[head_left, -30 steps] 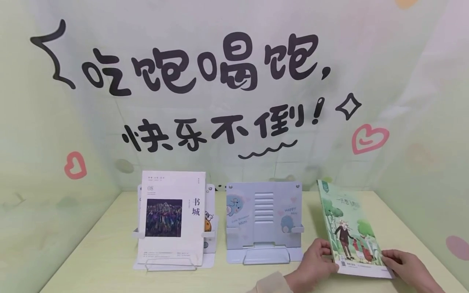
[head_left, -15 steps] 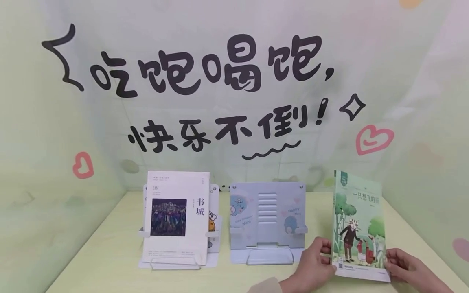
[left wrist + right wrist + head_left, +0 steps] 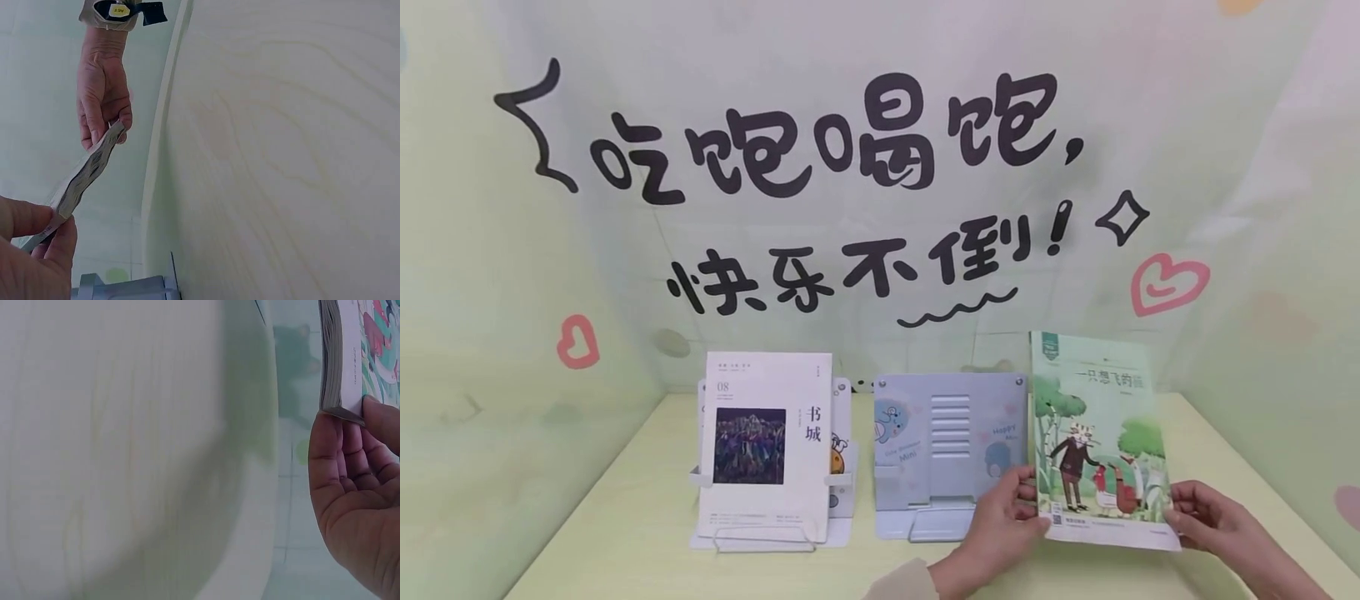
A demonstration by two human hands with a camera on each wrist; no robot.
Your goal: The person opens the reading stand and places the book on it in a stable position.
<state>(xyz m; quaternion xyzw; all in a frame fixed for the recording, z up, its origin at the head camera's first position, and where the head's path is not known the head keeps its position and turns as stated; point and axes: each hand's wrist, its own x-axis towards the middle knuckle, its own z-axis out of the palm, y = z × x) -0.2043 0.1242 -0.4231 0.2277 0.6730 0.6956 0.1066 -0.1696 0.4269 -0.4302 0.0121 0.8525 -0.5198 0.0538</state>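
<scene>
A green illustrated paperback book (image 3: 1101, 442) stands nearly upright between both hands, its front cover facing the head camera. My left hand (image 3: 1000, 525) pinches its lower left edge, thumb in front and fingers behind. At the lower right corner my right hand (image 3: 1213, 525) grips it the same way; the right wrist view shows the thumb on the cover (image 3: 375, 350) and fingers beneath. Just left of the book stands a pale blue metal bookstand (image 3: 951, 450), its right side partly covered by the book and my left hand.
Further left, a second stand (image 3: 842, 492) bears a white book (image 3: 763, 450) behind its clips and wire ledge. All stand on a pale wood-grain table (image 3: 617, 500). A printed cloth backdrop (image 3: 865, 333) encloses the back and sides.
Both hands have raised the green book from a leaning pose to nearly upright, then carried it left and slightly up, so it now overlaps the blue stand's right side.
</scene>
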